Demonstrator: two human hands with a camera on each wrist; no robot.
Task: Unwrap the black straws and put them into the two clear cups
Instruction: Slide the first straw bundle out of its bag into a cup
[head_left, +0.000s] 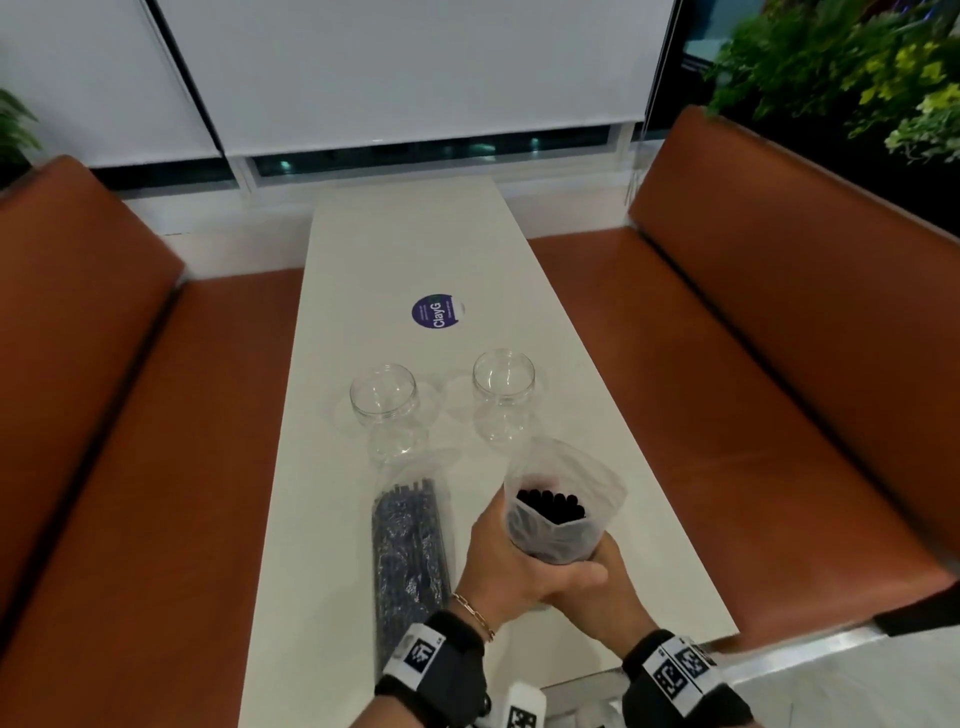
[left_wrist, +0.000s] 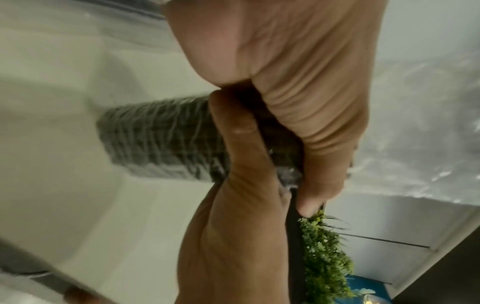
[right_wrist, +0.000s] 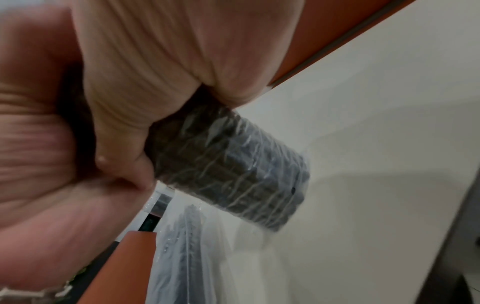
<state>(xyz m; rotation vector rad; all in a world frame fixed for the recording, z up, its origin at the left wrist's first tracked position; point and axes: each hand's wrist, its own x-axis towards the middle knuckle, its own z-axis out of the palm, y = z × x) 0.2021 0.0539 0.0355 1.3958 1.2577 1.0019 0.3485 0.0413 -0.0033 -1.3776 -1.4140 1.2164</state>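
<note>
A bundle of black straws (head_left: 551, 512) stands upright in a clear plastic bag near the table's front. The bag's top gapes and the straw ends show. My left hand (head_left: 496, 553) grips the bundle from the left. My right hand (head_left: 597, 584) wraps round its lower part from the right, and the two hands touch. The wrapped bundle (left_wrist: 161, 139) juts past the fingers in the left wrist view, and the same bundle (right_wrist: 228, 168) shows in the right wrist view. Two clear cups (head_left: 383, 397) (head_left: 503, 387) stand upright beyond the hands.
A second pack of black straws (head_left: 410, 545) lies flat on the white table (head_left: 395, 249), left of my hands. A round purple sticker (head_left: 435, 312) sits beyond the cups. Orange benches (head_left: 130, 441) flank the narrow table on both sides.
</note>
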